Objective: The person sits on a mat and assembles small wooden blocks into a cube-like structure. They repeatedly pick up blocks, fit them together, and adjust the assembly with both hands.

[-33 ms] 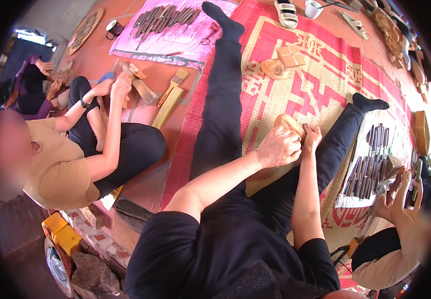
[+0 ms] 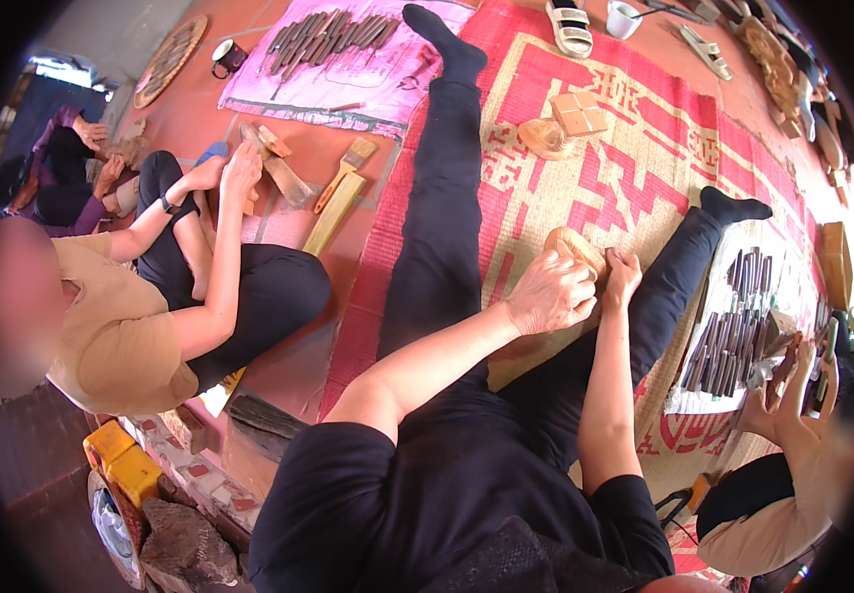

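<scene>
My left hand (image 2: 552, 294) is closed round a rounded, pale wooden piece (image 2: 573, 249), which sits above the mat between my outstretched legs. Just right of it, my right hand (image 2: 623, 275) is closed, fingers curled in, close beside the piece. Whatever those fingers may hold is hidden. Farther out on the red and straw-coloured woven mat (image 2: 644, 128) lie a second rounded wooden piece (image 2: 544, 138) and a square wooden block (image 2: 578, 114) with pale lines crossing on top.
Several dark-handled tools (image 2: 333, 42) lie on a pink cloth; more tools (image 2: 728, 341) lie at right. A seated person (image 2: 121, 306) works at left beside a brush (image 2: 343, 176) and mallet-like wooden tool (image 2: 287, 181). Another person's arms (image 2: 798, 395) show at right.
My right hand has shifted slightly to the right, a little away from the wooden piece. My left hand keeps its hold.
</scene>
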Available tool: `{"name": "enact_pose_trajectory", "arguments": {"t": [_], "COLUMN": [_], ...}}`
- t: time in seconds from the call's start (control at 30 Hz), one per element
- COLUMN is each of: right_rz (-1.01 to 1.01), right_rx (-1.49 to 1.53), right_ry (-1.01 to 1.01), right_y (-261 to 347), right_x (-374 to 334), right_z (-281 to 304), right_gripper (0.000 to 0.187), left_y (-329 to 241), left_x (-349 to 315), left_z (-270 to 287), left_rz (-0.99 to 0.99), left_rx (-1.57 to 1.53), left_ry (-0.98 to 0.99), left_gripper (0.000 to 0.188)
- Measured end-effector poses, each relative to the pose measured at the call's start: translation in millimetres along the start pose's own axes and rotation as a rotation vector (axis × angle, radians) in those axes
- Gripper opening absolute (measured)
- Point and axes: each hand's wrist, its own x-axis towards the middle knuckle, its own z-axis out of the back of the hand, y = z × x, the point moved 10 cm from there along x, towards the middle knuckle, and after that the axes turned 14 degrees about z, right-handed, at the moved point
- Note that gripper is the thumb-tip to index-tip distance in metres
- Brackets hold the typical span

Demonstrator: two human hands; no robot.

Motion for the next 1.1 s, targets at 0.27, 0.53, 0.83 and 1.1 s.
{"name": "enact_pose_trajectory", "arguments": {"t": [0.27, 0.53, 0.83, 1.1], "right_rz": [-0.05, -0.05, 0.131, -0.048], "right_rx": [0.118, 0.228, -0.213, 0.041], "right_ry": [0.308, 0.005, 0.111, 0.402], "right_y": [30, 42, 37, 16], "right_x": [-29, -13, -8, -25], "right_z": [-37, -21, -17, -43], "right_gripper": [0.017, 0.017, 0.018, 0.012], "left_y": [11, 12, -3, -4], "left_x": [3, -1, 3, -1], "left_z": [0, 2, -9, -3], "left_rz": [0.036, 0.06, -0.039, -0.035], "left_rx": [-0.013, 0.01, -0.014, 0.024], "left_ry": [-0.032, -0.046, 0.027, -0.025], "left_gripper": [0.018, 0.019, 0.02, 0.02]}}
